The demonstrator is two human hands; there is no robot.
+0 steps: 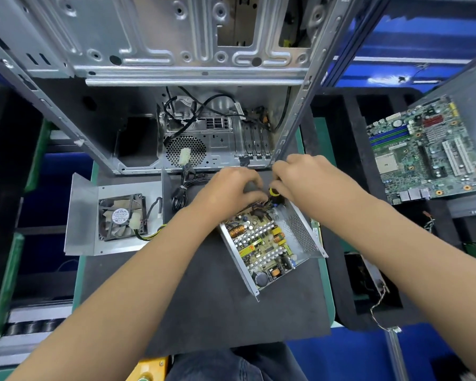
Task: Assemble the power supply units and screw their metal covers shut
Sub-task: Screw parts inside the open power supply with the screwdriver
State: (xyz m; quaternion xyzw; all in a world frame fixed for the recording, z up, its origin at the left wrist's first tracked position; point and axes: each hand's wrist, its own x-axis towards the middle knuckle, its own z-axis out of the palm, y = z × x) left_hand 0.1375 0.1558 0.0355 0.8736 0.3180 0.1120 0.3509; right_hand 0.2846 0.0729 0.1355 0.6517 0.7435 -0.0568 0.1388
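Observation:
An open power supply unit (302, 232) lies tilted on the dark mat, its circuit board (261, 243) with coils and heat sinks exposed. At its far corner my right hand (300, 174) grips a screwdriver with a yellow and black handle (273, 193), held upright. My left hand (231, 185) curls its fingers over the wires at that same corner, right beside the screwdriver. What the fingertips touch is hidden. To the left lies the metal cover (85, 215), turned inside up, with a black fan (123, 217) mounted in it.
An empty computer case (176, 64) stands open behind the mat (204, 298), with loose cables (184, 185) trailing out. A green motherboard (423, 149) lies at the right. More boards and wires (379, 298) sit in dark foam at the right edge.

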